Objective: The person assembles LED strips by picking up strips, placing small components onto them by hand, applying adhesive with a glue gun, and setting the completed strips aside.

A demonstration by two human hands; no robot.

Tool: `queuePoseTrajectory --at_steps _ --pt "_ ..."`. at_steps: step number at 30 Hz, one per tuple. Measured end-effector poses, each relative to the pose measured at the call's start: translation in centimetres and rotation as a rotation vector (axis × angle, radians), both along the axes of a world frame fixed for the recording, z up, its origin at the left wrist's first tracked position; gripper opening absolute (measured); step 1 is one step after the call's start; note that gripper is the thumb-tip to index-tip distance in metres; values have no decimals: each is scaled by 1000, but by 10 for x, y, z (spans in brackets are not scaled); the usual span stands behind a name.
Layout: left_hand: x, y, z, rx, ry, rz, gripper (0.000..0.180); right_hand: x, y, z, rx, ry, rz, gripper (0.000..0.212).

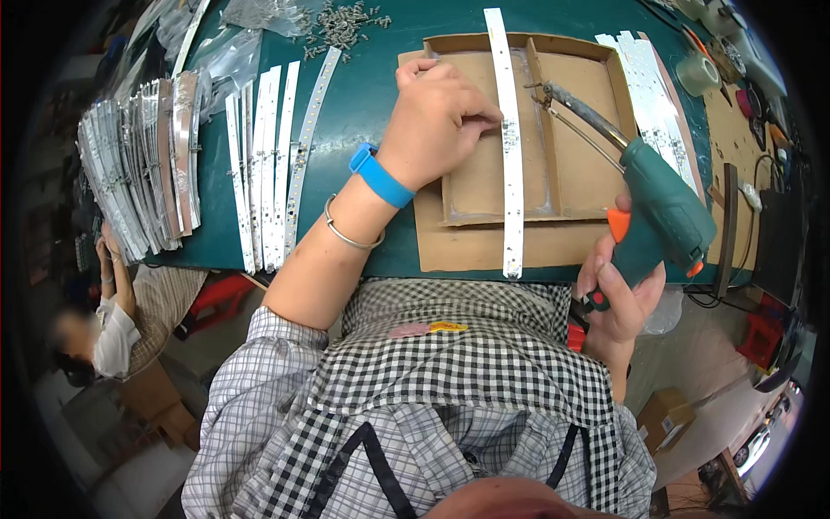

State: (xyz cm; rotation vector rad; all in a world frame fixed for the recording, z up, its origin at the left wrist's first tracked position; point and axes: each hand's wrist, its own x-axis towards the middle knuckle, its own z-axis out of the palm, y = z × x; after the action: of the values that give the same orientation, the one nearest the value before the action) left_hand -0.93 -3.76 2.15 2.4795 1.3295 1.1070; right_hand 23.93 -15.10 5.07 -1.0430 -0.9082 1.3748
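Note:
A long white LED circuit strip (513, 195) lies lengthwise across a shallow cardboard tray (591, 147) with raised dividers. My left hand (445, 117) is over the tray's left part, thumb and finger pinched together at the strip's left edge, near its cluster of small parts. Whatever is between those fingertips is too small to make out. Wrapped round the handle of a green soldering gun (664, 208) with an orange trigger is my right hand (624, 298). The gun's tip and thin solder feed tube point up and left, a little right of the strip and apart from it.
More strips (275, 164) lie left of the tray, beside a thick stack of bundled strips (143, 164). Small metal parts (341, 26) are heaped at the back near clear plastic bags (229, 65). Other strips (648, 104) lie right of the tray. Another person (112, 311) sits far left.

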Motion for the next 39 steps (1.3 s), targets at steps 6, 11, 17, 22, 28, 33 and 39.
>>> queuePoseTrajectory --at_steps 6,11,17,22,28,33,39 --pt "0 -4 -3 -67 -143 51 15 4 -3 4 35 -150 -32 68" --pt "-3 -3 -4 -93 -187 54 13 3 -1 5 17 -143 19 68" --pt "-5 -4 -3 -18 -119 20 13 3 -3 -1 43 -171 46 66" --pt "-8 -5 -8 -85 -167 60 10 5 -5 -8 80 -185 82 62" --pt "-9 -5 -12 -92 -195 53 9 16 -6 -12 27 -141 181 59" --pt "-9 -4 -13 -102 -218 52 10 17 -4 -12 14 -164 201 55" --pt "-7 -6 -14 -102 -190 68 10 5 -1 -3 -36 -230 105 53"
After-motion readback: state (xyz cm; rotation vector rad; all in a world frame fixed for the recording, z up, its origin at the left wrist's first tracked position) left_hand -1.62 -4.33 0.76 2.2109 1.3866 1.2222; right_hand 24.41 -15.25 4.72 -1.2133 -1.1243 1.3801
